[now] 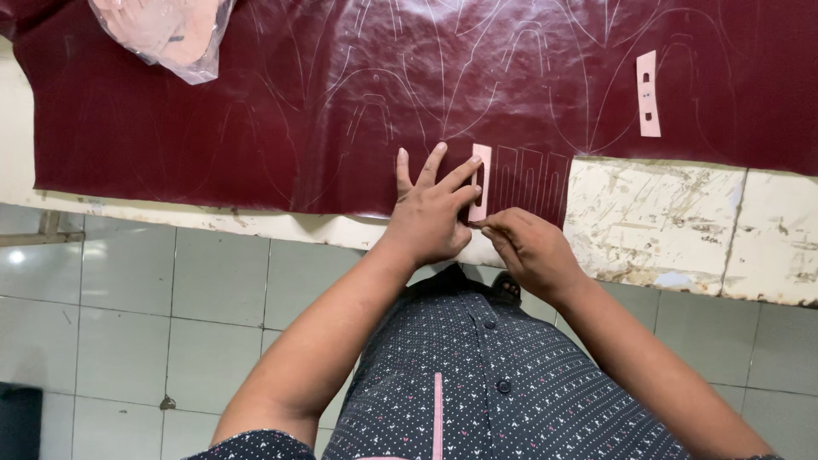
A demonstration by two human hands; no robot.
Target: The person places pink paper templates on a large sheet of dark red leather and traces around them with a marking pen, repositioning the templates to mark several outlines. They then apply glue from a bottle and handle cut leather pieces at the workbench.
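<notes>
A dark red leather sheet [281,111] lies on a worn white table, covered with thin traced outlines. My left hand [429,213] rests flat on the sheet near its front edge, fingers spread, pressing a narrow pink template strip [482,162] against the leather. My right hand [528,247] sits just right of it with fingers pinched at the strip's lower end; whatever thin tool it holds is hidden. Several traced strip outlines [532,183] stand right of the template.
A second pink template [648,94] lies on the leather at the upper right. A crumpled clear plastic bag [166,34] sits at the top left. The scratched white tabletop [682,221] shows at the right, tiled floor [128,324] below.
</notes>
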